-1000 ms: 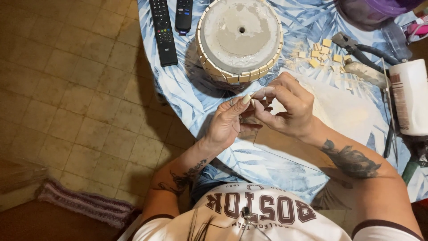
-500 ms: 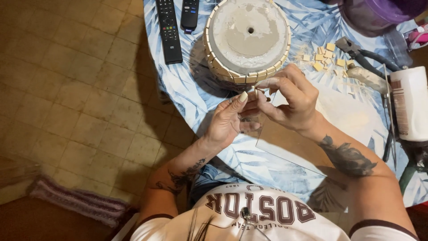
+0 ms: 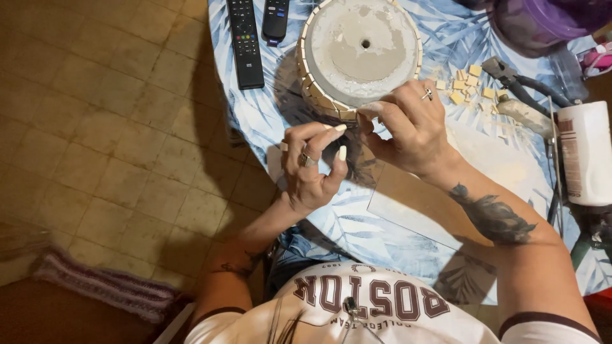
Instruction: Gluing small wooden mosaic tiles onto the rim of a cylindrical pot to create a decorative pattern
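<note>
An upturned grey concrete pot [image 3: 360, 48] stands on the table, with small beige tiles stuck around its side. My right hand [image 3: 408, 127] pinches a small beige tile piece [image 3: 364, 113] against the pot's near rim. My left hand [image 3: 312, 167] hovers just below and to the left, fingers loosely curled and apart, with nothing seen in it. Several loose beige tiles [image 3: 468, 83] lie to the right of the pot.
A round table with a blue leaf-print cloth [image 3: 268, 108] carries two black remotes [image 3: 245, 41], tile nippers [image 3: 523, 86], a white bottle [image 3: 586, 153], a purple container [image 3: 542, 19] and a flat card sheet [image 3: 414, 204]. Tiled floor [image 3: 95, 127] lies to the left.
My hands, held together a second ago, have parted. The right hand moved up to the pot's rim with the tile piece; the left stayed lower and loosened.
</note>
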